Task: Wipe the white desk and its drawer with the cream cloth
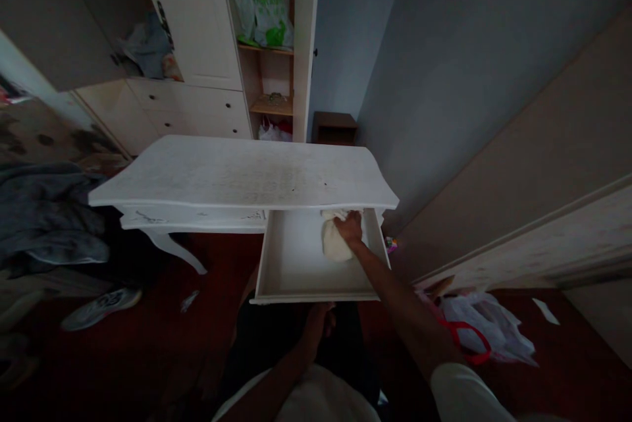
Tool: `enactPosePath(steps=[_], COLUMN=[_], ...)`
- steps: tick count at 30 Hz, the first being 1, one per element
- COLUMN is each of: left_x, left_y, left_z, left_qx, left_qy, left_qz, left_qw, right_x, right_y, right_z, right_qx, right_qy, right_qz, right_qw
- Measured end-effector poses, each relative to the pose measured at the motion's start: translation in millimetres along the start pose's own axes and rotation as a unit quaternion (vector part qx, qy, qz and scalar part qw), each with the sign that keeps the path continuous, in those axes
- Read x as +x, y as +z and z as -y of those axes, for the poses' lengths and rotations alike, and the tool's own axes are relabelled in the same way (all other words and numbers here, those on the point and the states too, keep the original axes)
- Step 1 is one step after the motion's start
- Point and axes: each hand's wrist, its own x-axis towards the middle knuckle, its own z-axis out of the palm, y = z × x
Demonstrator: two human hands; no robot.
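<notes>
A white desk [237, 175] stands before me with its right drawer [296, 277] pulled out. My right hand [349, 227] reaches into the drawer's back right part and rests closed on a cream cloth [333, 245] lying on the drawer floor. My left hand [320, 320] sits low beneath the drawer's front edge, fingers curled in shadow; what they hold, if anything, I cannot make out.
A wardrobe [197, 27] with open shelves and plastic bags [261, 7] stands behind the desk. Dark clothing [44, 211] lies piled at left, with a shoe [101, 307] on the floor. Plastic bags [478, 330] lie at right by a wall. A small brown stand [334, 127] is in the corner.
</notes>
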Motion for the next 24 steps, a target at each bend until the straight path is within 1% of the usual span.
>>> enactPosePath(steps=[3,6,8,11,14,17,20,24], left_x=[1,1,-2,-8,-12,-11,-9,-7], left_y=[0.1,0.1,-0.2,-0.5,-0.2,0.2,0.3,-0.1], left_z=[3,3,0,-4,-7,-5,-3,-2], left_qx=[-0.017,-0.023,-0.021,0.003,0.026,0.038,0.029,-0.006], left_qy=[-0.008,-0.014,-0.005,0.014,0.033,0.037,0.035,0.029], left_qz=[0.019,0.024,0.030,0.041,0.033,0.034,0.045,0.060], left_qw=[1.000,0.999,0.999,0.999,0.999,0.998,0.998,0.998], right_x=[-1,-11,-22,-42,-58,-63,-63,-59], right_y=[12,31,46,66,79,81,78,72], right_z=[25,59,86,127,156,165,161,155], right_qx=[0.009,0.018,0.026,0.029,0.016,-0.002,-0.029,-0.052], right_qy=[0.025,0.025,0.007,-0.038,-0.076,-0.112,-0.153,-0.247], right_qz=[-0.013,-0.003,0.017,0.056,0.072,0.072,0.094,0.110], right_qw=[1.000,1.000,0.999,0.997,0.994,0.991,0.983,0.961])
